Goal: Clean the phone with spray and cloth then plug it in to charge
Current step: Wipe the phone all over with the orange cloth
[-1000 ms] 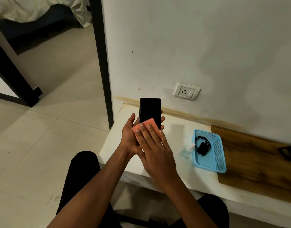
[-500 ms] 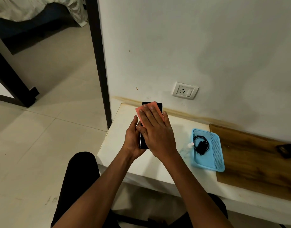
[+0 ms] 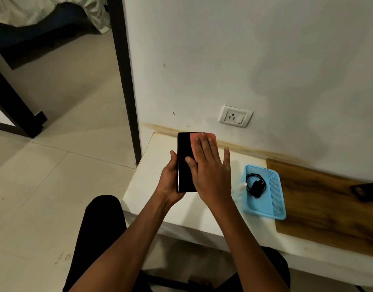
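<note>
A black phone (image 3: 184,163) is held screen up over the white ledge (image 3: 152,186); my left hand (image 3: 169,182) grips its lower left edge. My right hand (image 3: 211,169) lies flat on the screen's right side and presses a pink cloth (image 3: 199,140) against it near the top corner. A clear spray bottle (image 3: 241,186) lies on the ledge, mostly hidden behind my right hand. A black charger with coiled cable (image 3: 256,185) sits in a blue basket (image 3: 274,199). A white wall socket (image 3: 235,116) is above the ledge.
A wooden board (image 3: 320,203) lies on the ledge to the right, with a dark object (image 3: 365,191) at its far edge. A dark door frame (image 3: 124,81) stands left of the wall. My knees are below the ledge.
My right hand slid the pink cloth from the phone's lower part up to its top, then toward the right edge. The phone has tipped flatter and sits lower over the ledge.
</note>
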